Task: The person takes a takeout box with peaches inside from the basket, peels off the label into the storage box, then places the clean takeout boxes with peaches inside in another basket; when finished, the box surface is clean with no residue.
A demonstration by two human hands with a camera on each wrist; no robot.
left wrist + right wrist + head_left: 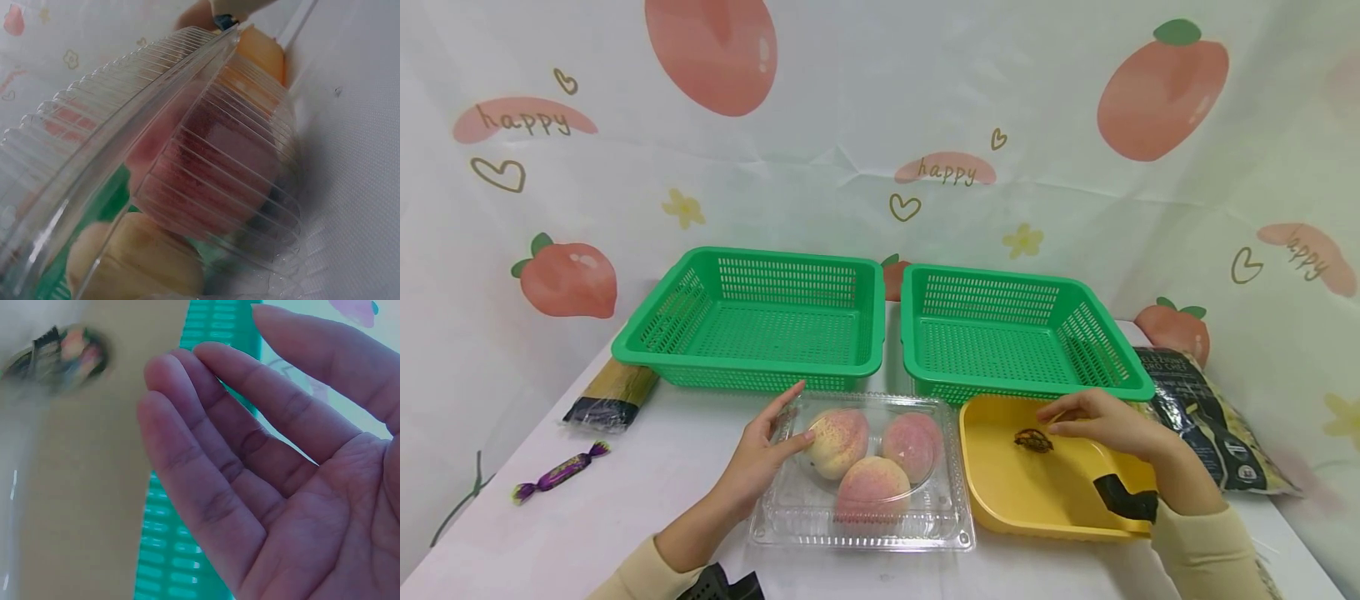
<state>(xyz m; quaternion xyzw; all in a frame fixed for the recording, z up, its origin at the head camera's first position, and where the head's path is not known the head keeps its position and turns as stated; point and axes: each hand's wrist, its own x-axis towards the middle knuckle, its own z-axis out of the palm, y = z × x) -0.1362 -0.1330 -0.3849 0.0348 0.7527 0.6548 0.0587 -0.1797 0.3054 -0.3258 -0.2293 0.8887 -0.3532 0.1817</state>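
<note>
The small dark item (1033, 440) in the yellow tray (1000, 492) is too blurred to identify, even in the right wrist view. Ribbed plastic of the clamshell (187, 125) smears the peaches (212, 175), and the picture's edges crop it.

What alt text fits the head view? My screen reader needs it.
A left hand touches a clear clamshell of three peaches; the right hand hovers over a small dark object in a yellow tray, two green baskets behind.

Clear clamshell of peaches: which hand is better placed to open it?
Left, probably. The left hand already touches the clear clamshell at its left edge; the right hand hovers open over the yellow tray.
</note>
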